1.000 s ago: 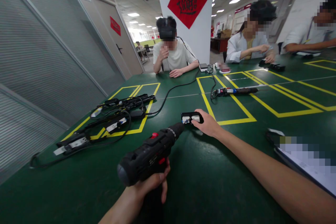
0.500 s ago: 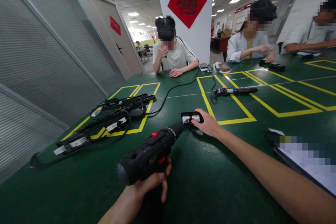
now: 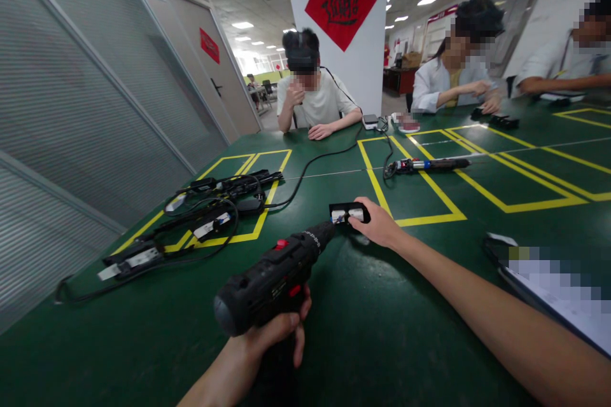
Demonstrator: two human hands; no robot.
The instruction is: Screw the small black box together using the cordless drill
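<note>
My left hand (image 3: 279,334) is wrapped round the handle of a black cordless drill (image 3: 267,286) with red buttons. The drill points away and to the right, its chuck reaching the left end of a small black case with white parts inside (image 3: 347,208). My right hand (image 3: 377,224) grips that case at its right end, thumb in front and fingers behind. Whether the drill's bit touches the case, I cannot tell; the tip is too small to make out. Below my left hand, the drill's base is dark and partly cut off by the frame.
Black devices with cables (image 3: 210,219) lie at the left among yellow tape lines. A long cable (image 3: 315,156) crosses the table. Beyond it lies a screwdriver-like tool (image 3: 429,165). At the right is a clipboard with paper (image 3: 554,292). Several people sit around the green table (image 3: 391,343).
</note>
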